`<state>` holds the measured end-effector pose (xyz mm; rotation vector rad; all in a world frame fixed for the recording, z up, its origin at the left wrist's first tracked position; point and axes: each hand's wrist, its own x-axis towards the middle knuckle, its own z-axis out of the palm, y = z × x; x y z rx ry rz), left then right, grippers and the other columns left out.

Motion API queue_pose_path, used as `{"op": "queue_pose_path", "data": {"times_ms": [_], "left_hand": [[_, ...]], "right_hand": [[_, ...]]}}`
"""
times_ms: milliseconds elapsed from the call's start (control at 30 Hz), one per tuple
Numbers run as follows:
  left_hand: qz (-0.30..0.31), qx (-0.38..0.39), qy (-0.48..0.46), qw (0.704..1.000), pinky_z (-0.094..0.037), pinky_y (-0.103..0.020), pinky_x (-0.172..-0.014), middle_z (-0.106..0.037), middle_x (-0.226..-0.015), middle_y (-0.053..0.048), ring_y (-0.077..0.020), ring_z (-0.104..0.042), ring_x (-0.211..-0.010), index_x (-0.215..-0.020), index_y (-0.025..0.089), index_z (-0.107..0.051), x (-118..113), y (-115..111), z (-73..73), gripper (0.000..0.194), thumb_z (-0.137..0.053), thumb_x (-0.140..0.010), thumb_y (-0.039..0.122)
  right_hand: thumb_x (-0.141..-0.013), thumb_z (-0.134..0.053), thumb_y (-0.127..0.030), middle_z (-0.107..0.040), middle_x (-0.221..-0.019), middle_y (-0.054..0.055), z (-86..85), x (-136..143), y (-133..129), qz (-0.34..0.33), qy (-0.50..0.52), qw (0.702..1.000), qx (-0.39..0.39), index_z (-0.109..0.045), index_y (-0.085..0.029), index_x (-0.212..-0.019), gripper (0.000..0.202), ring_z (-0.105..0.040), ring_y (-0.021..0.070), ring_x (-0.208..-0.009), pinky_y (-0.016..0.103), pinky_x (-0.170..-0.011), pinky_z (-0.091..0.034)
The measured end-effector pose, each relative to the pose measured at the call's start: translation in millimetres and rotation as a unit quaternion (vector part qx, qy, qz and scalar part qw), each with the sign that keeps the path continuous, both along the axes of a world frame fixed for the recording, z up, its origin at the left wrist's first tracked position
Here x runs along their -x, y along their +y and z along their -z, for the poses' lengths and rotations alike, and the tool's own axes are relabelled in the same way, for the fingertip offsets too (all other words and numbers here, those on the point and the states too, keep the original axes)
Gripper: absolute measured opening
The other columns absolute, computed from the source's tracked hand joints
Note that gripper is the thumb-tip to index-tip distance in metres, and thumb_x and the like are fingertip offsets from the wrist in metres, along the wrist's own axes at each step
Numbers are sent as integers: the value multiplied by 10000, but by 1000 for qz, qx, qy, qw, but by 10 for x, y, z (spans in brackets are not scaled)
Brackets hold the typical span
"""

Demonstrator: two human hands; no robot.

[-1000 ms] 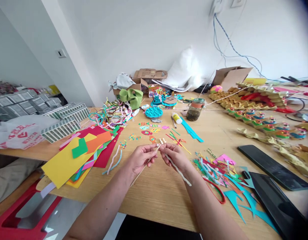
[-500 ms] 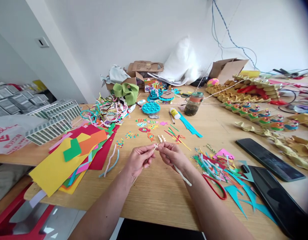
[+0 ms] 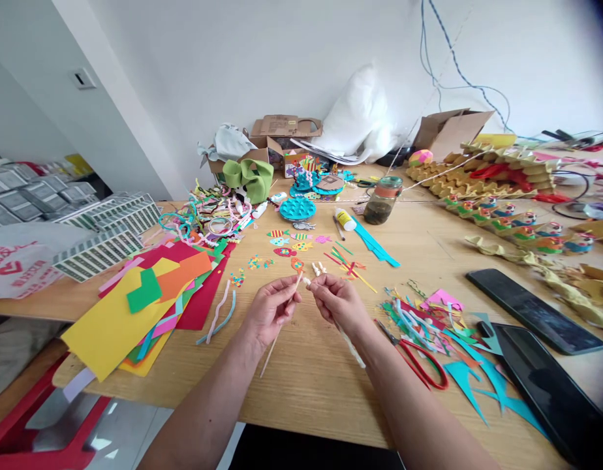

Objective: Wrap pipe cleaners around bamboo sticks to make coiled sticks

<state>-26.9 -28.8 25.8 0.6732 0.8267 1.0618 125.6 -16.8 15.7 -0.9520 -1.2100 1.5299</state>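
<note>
My left hand [image 3: 275,305] is closed around a thin wooden stick [image 3: 269,352], which slants up through the fingers with its tip above the fingertips. Pinched in my right hand [image 3: 338,300] is a white pipe cleaner [image 3: 353,352]. Its coiled end [image 3: 307,281] pokes out toward the stick, and its tail hangs below the palm. A small gap separates the stick's tip from that coil. Just beyond my right fingers lie small white twisted pieces [image 3: 319,267]. An orange paper fish [image 3: 297,264] lies ahead of my left fingertips, among several other patterned paper fish [image 3: 284,252].
Coloured sheets [image 3: 106,326] are heaped at left. Red-handled scissors [image 3: 423,365], paper scraps [image 3: 429,320] and two dark phones [image 3: 531,310] lie at right. A glue bottle [image 3: 345,220], a glass jar [image 3: 381,201] and a blue scalloped disc [image 3: 297,209] stand farther back.
The stick's tip and the pipe cleaner's coil, together at my fingertips before, are now apart. More of the stick shows below my left hand. The view has shifted slightly.
</note>
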Motion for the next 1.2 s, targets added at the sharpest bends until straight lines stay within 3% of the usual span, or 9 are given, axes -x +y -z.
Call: {"op": "queue_pose_path", "data": {"times_ms": [167,367,733,800,900,1000,1067,1133,1200], "left_hand": [[-12,-20,23,999,-89,-140,-317,-494,-562,40,27,-270,-346,-824,102,-644,30,13,-35,287,-713,-665,330],[-49,-24,69,996,-110,-157,-330,-466,-489,52,24,-267,-326,-642,104,-590,0,-20,-41,279,-731,-633,345],[-16,-51,125,991,-108,-187,-350,-509,-521,34,10,-279,-331,-656,113,-548,36,-46,-83,279,-686,-665,355],[-20,-62,124,990,-105,-191,-355,-497,-527,40,7,-275,-336,-656,122,-524,19,-58,-88,286,-679,-669,362],[-42,-93,130,986,-120,-192,-369,-461,-520,57,3,-262,-351,-660,135,-497,-27,-80,-88,287,-655,-693,372],[-61,-124,149,979,-162,-188,-391,-421,-509,69,-6,-257,-372,-658,146,-480,-63,-106,-82,285,-622,-725,383],[-64,-138,176,973,-186,-189,-407,-410,-508,67,-16,-263,-388,-663,151,-479,-65,-125,-81,285,-602,-741,396],[-62,-152,213,963,-204,-192,-421,-413,-510,61,-28,-279,-403,-679,155,-490,-52,-142,-87,279,-586,-753,407],[-60,-168,249,952,-218,-196,-431,-421,-513,57,-38,-294,-414,-695,159,-499,-31,-155,-102,271,-570,-766,412]], "right_hand": [[-794,-547,-356,-411,-472,-66,12,32,-43,82,-148,976,-137,-562,-164,-753,197,-369,58,-371,182,-359,-285],[-834,-491,-212,-532,-605,-4,21,71,-138,110,-308,869,-372,-602,-176,-795,123,-470,89,-532,211,-529,-355],[-878,-413,-233,-587,-712,55,15,32,-175,76,-407,815,-406,-604,-193,-877,196,-517,130,-605,245,-579,-373],[-870,-425,-237,-585,-693,47,10,44,-186,74,-385,833,-392,-605,-193,-845,187,-511,125,-589,243,-570,-373],[-843,-476,-260,-541,-590,9,-15,80,-199,81,-303,894,-319,-590,-189,-760,158,-482,103,-516,223,-508,-361],[-805,-533,-317,-474,-490,-34,-56,109,-190,51,-193,965,-168,-563,-180,-711,169,-424,74,-394,199,-389,-316],[-763,-572,-347,-443,-446,-60,-81,109,-167,3,-88,995,-42,-539,-176,-692,188,-355,53,-311,182,-308,-254],[-701,-621,-341,-410,-423,-85,-102,89,-138,-56,26,995,75,-516,-172,-673,200,-271,28,-268,163,-261,-183],[-645,-657,-318,-382,-419,-101,-122,61,-117,-111,105,977,151,-502,-168,-659,216,-219,8,-264,143,-247,-144]]}}
